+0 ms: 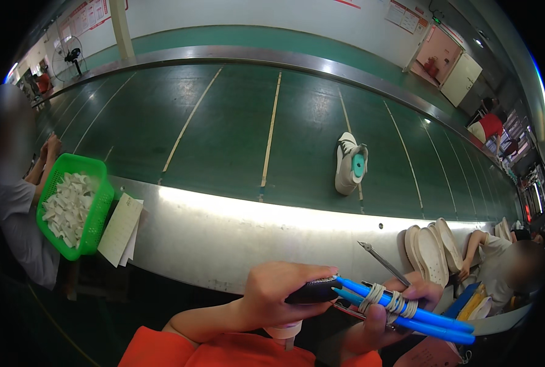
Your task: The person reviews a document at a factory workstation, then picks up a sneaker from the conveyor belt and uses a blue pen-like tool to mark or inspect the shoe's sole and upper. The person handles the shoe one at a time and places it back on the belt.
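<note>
My left hand (277,292) is closed around a dark, rounded piece with a stitched-looking edge (312,292); its exact kind is unclear. In my right hand (401,296) are blue pens (419,316), bound together with several wraps of pale cord or rubber band (385,298). Their tips reach the right end of the dark piece. A slim metal tool with a pointed end (379,259) also sticks up out of my right hand, aimed away to the left. Beneath my left hand, a pale, partly hidden object (286,333) shows.
A green conveyor belt (223,144) with a steel edge (211,226) runs across, carrying one grey-white shoe (348,168). At left are a green basket (104,199) of white pieces and paper sheets (121,231). Pale soles (428,251) stand at right; co-workers sit on both sides.
</note>
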### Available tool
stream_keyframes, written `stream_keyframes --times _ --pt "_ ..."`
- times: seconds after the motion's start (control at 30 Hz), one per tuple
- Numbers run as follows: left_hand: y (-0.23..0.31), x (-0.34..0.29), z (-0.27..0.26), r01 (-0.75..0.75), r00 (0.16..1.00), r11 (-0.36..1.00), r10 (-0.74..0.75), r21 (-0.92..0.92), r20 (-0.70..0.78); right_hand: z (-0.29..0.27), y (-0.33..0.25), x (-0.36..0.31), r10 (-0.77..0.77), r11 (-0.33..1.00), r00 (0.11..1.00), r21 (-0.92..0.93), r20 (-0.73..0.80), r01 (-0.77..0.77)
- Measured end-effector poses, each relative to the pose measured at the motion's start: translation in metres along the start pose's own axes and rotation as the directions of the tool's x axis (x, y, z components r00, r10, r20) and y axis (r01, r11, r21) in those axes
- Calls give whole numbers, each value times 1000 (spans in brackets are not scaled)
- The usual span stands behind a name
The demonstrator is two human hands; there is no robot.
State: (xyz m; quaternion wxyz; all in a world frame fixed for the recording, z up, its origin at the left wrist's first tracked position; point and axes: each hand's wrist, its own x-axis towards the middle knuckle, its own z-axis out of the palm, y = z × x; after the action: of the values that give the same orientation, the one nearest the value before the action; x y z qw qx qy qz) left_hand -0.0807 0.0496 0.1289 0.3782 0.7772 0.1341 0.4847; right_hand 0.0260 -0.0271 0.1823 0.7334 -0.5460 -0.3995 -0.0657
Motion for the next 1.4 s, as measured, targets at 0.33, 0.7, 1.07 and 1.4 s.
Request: stream_keyframes --times 0.33,0.7,1.07,1.4 --pt "3 1 3 -9 1000 996 11 84 -21 -33 10 3 12 1000 994 7 109 -12" --pt "-171 30 -13 508 857 743 -488 435 -167 -75 63 -47 509 782 848 331 151 -528" --pt "-79 -99 4 151 968 985 -164 -78 -192 -73 74 -49 598 710 754 255 272 -656" --pt "-83 -135 20 -733 671 491 633 471 385 -75 78 -51 610 709 750 245 257 -661"
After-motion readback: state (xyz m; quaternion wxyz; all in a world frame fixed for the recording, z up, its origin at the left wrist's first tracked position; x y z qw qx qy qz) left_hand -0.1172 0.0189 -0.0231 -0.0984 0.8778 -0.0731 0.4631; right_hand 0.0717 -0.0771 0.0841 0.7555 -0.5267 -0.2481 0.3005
